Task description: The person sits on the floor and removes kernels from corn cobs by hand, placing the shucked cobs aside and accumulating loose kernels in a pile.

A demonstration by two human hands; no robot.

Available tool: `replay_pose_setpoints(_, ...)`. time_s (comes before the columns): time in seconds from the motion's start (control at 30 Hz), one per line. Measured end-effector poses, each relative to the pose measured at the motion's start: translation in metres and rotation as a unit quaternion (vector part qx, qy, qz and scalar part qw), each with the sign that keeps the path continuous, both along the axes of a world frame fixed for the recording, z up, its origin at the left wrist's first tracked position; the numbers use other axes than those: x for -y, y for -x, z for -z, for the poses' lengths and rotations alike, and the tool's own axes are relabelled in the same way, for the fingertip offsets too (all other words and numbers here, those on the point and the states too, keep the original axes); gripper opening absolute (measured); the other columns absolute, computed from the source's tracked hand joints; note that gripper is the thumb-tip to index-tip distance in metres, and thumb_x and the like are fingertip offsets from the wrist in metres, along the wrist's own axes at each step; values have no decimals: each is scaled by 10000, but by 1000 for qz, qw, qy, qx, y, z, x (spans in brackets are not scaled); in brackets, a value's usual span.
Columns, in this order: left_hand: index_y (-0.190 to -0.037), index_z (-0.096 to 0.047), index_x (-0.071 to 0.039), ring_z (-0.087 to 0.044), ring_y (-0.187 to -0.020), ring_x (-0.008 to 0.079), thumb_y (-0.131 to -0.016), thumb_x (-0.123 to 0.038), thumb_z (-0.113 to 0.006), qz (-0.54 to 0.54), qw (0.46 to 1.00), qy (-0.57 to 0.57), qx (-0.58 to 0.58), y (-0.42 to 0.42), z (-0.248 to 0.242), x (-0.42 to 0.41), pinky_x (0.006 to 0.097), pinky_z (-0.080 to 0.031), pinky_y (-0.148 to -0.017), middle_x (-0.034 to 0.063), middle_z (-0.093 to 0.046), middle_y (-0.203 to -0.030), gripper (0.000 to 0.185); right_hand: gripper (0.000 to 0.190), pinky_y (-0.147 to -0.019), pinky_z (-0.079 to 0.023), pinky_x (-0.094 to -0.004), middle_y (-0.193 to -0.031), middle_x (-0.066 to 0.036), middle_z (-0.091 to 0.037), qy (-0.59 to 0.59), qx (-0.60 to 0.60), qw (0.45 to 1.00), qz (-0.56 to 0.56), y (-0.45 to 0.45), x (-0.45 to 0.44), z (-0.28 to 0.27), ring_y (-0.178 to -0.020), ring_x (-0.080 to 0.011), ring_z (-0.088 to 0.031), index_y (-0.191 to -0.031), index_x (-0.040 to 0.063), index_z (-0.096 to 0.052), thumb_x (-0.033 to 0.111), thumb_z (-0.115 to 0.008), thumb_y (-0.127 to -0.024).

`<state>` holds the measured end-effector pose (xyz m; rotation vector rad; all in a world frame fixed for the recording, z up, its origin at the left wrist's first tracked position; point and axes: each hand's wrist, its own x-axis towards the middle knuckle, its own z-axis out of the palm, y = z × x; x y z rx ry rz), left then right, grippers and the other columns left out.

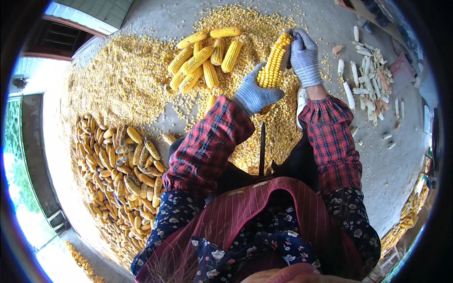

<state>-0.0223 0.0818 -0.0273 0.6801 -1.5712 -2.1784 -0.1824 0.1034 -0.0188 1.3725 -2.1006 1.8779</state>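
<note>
My left hand [257, 91], in a grey-blue striped knit glove, is closed around the lower end of a yellow ear of corn [273, 67]. The ear tilts up and to the right. At its upper end, my right hand [305, 58], gloved alike, has its fingers curled against the ear's right side; the palm is hidden. Below the hands, a dark pointed rod [262, 148] rises between my legs, with a bit of wood [252, 170] at its foot. Loose corn kernels [279, 123] cover the floor beneath and around the hands.
Several ears [198, 60] lie on the kernels ahead, left of my hands. A large heap of unshelled ears [120, 177] spreads at the left. Bare cobs [371, 81] are piled on the concrete floor [385, 141] at the right. A white shoe [301, 106] is below my right hand.
</note>
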Motion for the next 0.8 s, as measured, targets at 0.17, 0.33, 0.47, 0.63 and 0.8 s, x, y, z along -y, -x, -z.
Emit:
replay_pose_setpoints(0.17, -1196, -359, -41, -562, -771, 157, -627, -85, -692, -41, 963, 238, 122, 0, -15, 6, 280, -473, -675, 75, -567, -903, 660, 325, -399, -408, -240, -641, -67, -533, -115, 304, 935, -141, 0, -6, -18, -472, -108, -513, -851, 27, -560, 330, -444, -854)
replay_pose_setpoints(0.33, -1192, -337, -14, -564, -888, 214, -619, -127, -694, -49, 907, 382, 171, -1, -9, 6, 308, -464, -767, 131, -563, -976, 684, 341, -574, -415, -268, -639, -79, -541, -112, 136, 979, -101, -8, -2, -10, -603, -133, -500, -749, 9, -551, 342, -522, -818)
replay_pose_setpoints(0.47, -1211, -318, -19, -564, -803, 166, -621, -79, -699, 13, 974, 195, 112, -7, -11, 2, 284, -477, -691, 104, -556, -933, 705, 249, -548, -402, -247, -633, -27, -541, -73, 143, 979, -127, -9, -5, -6, -592, -82, -467, -713, 13, -547, 236, -541, -824)
replay_pose_setpoints(0.63, -1167, -360, 9, -543, -537, 135, -601, -41, -701, -19, 999, -17, -30, -4, -5, -4, 261, -461, -462, 79, -562, -769, 662, 255, -534, -390, -224, -605, 8, -509, -54, 177, 976, -114, -15, -12, -12, -595, -60, -463, -739, 17, -569, 254, -538, -827)
replay_pose_setpoints(0.8, -985, -493, -11, -574, -565, 193, -580, -96, -723, 82, 980, -170, -58, -13, -4, 8, 296, -479, -470, 93, -574, -714, 473, 381, -468, -405, -218, -599, 6, -501, -137, 295, 938, -122, -7, -19, -26, -542, -74, -497, -797, 39, -576, 413, -506, -820)
